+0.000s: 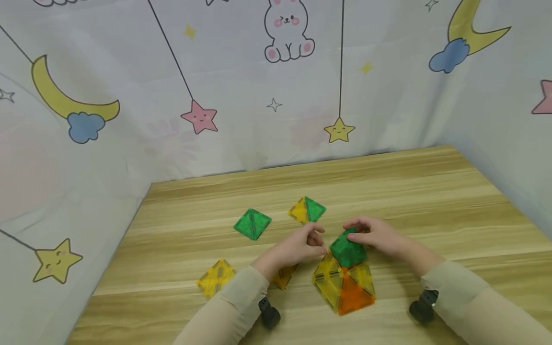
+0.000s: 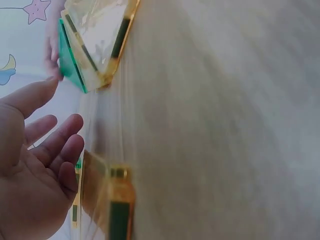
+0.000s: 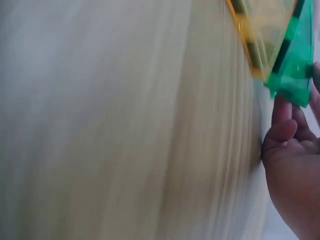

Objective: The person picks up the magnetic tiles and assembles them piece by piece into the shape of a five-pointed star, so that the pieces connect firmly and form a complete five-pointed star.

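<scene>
Translucent magnetic tiles form a raised build, with yellow tiles (image 1: 326,282) at its left and an orange triangle (image 1: 354,296) at the front. At its back stands a green piece (image 1: 347,251), its edge against the yellow tiles. My right hand (image 1: 374,234) pinches this green piece between thumb and fingers; the right wrist view shows the fingertips at its corner (image 3: 294,92). To the left of the build, my left hand (image 1: 297,247) hovers with loosely bent fingers and holds nothing. An amber tile piece (image 1: 284,276) lies under the left wrist, partly hidden by it.
A green tile pair (image 1: 252,224) and a yellow-and-green pair (image 1: 307,210) lie farther back on the wooden table (image 1: 431,201). Yellow tiles (image 1: 216,278) sit at the left, beside the left sleeve. A patterned cloth (image 1: 250,72) hangs behind the table and along its sides.
</scene>
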`<state>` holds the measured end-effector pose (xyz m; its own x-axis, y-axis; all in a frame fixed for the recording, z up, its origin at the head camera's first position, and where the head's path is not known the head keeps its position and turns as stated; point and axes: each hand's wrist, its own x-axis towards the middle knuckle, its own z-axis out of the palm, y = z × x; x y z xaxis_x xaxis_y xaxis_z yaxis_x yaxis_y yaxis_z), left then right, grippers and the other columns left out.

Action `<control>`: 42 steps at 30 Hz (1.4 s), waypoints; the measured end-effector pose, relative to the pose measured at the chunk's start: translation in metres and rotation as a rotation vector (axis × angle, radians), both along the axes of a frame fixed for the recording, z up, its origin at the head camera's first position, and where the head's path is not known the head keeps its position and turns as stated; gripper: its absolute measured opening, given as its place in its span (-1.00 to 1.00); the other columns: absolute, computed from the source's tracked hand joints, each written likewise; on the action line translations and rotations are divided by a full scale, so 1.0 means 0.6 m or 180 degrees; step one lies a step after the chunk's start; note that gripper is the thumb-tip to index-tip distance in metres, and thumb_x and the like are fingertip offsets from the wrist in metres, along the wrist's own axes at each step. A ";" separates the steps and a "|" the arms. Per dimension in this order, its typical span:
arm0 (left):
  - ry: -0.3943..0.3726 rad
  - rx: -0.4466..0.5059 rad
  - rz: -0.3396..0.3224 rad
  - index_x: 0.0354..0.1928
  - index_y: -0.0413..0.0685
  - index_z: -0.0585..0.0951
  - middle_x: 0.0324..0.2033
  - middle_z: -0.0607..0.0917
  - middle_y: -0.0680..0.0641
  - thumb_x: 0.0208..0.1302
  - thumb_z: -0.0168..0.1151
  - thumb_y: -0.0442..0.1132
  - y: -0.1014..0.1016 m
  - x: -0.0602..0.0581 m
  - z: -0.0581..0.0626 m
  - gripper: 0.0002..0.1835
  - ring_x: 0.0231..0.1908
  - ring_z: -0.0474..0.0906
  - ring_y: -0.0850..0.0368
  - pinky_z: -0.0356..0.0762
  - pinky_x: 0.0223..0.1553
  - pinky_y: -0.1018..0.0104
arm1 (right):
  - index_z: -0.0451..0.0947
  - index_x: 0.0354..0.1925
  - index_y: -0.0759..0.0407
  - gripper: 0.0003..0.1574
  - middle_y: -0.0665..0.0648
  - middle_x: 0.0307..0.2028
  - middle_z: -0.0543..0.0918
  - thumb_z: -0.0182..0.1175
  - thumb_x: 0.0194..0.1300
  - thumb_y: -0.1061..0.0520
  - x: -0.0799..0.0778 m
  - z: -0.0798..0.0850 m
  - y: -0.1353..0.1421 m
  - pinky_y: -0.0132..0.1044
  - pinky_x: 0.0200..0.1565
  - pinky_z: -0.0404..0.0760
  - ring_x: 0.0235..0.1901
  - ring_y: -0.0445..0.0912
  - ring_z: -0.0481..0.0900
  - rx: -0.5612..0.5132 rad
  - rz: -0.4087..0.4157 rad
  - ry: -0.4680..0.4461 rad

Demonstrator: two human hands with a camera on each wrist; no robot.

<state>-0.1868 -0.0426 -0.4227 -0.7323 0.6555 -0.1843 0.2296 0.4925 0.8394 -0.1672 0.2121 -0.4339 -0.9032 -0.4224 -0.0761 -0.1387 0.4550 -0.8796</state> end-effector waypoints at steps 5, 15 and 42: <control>-0.0020 -0.0044 0.0101 0.21 -0.12 0.37 -0.17 0.54 0.04 0.26 0.24 -0.18 -0.010 -0.006 0.000 -0.50 -0.19 0.47 0.20 0.43 -0.12 0.31 | 0.44 0.06 0.36 -0.52 0.18 -0.15 0.58 0.18 0.31 0.05 0.009 0.002 0.039 -0.27 -0.17 0.50 -0.14 -0.02 0.50 0.0040 -0.0164 0.0015; 0.0408 -0.0225 0.0241 0.21 -0.12 0.38 -0.02 0.52 -0.05 0.26 0.24 -0.16 -0.022 -0.022 -0.002 -0.49 -0.04 0.44 0.06 0.41 -0.04 0.18 | 0.45 0.06 0.32 -0.52 0.16 -0.22 0.55 0.21 0.28 0.05 0.027 0.014 0.075 -0.29 -0.28 0.48 -0.23 -0.03 0.47 0.0195 -0.0178 0.0028; 0.1179 -0.1150 0.1033 0.32 0.09 0.36 0.26 0.35 -0.09 0.33 0.11 0.04 -0.019 -0.071 0.006 -0.45 0.21 0.21 -0.18 0.11 0.08 -0.17 | 0.38 0.23 0.27 -0.38 0.27 0.06 0.50 0.21 0.28 0.02 -0.022 0.070 0.003 -0.03 -0.09 0.46 -0.06 0.12 0.47 0.0903 0.0186 0.0780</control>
<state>-0.2293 -0.0537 -0.4193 -0.9421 0.3317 -0.0484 0.2648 0.8250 0.4993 -0.1806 0.2141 -0.3918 -0.8841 -0.4670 0.0179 -0.3623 0.6608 -0.6573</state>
